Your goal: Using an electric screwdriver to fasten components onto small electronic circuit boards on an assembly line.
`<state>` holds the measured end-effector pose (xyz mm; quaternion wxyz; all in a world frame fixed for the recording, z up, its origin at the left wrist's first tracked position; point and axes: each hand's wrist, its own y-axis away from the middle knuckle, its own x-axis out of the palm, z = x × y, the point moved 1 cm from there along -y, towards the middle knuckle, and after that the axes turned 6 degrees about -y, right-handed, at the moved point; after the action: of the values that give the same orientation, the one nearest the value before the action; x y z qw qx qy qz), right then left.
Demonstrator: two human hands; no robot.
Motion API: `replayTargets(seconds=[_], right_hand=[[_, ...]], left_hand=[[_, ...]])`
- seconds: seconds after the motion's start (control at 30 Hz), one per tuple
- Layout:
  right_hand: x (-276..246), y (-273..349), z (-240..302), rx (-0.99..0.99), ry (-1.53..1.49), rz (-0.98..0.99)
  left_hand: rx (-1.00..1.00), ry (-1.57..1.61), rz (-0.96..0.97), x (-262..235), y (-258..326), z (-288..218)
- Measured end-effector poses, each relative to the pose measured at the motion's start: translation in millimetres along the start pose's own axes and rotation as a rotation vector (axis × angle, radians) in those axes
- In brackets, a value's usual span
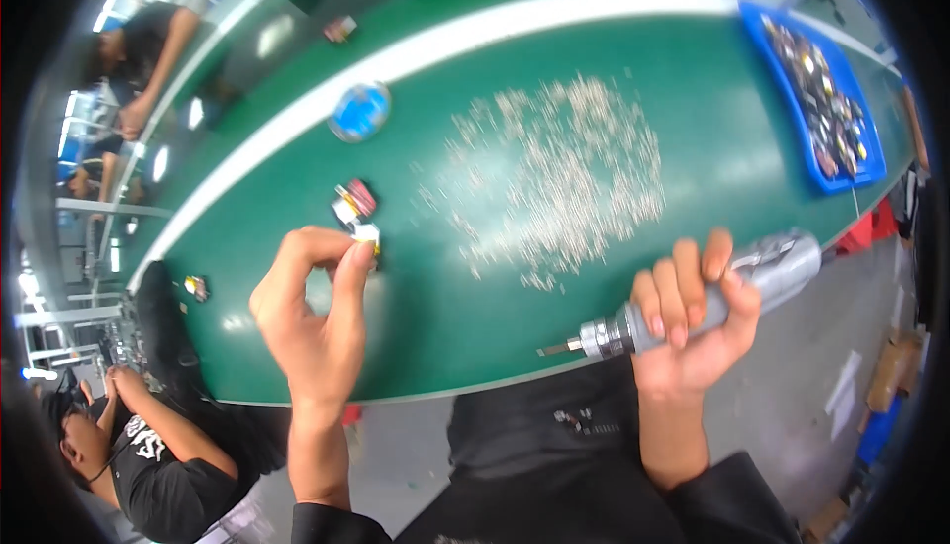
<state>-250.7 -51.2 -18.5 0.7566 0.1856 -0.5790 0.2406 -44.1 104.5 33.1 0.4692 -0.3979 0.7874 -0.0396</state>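
My left hand (pixel 315 318) pinches a small white part (pixel 365 234) between thumb and fingertips, just above the green table (pixel 712 158). A small red, white and black component (pixel 354 200) lies on the table right beyond it. My right hand (pixel 693 321) grips a grey electric screwdriver (pixel 693 309) near the table's front edge, its bit pointing left toward my left hand. A wide scatter of small silver screws (pixel 559 183) covers the table between and beyond both hands.
A blue tray (pixel 859 173) full of small parts sits at the far right. A round blue container (pixel 359 111) stands at the back left. Other people work at the left, one near the front corner, others further back.
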Motion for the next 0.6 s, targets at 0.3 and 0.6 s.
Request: replayTargets(seconds=[0.3,0.6], right_hand=[[-7,10,0,0.036,-0.021,0.035],[-11,10,-1,0.117,-0.035,0.007]], left_hand=[[-0.090,-0.437,0.031,44,-165,126],[0.091,-0.696,0.100,59,-184,157]])
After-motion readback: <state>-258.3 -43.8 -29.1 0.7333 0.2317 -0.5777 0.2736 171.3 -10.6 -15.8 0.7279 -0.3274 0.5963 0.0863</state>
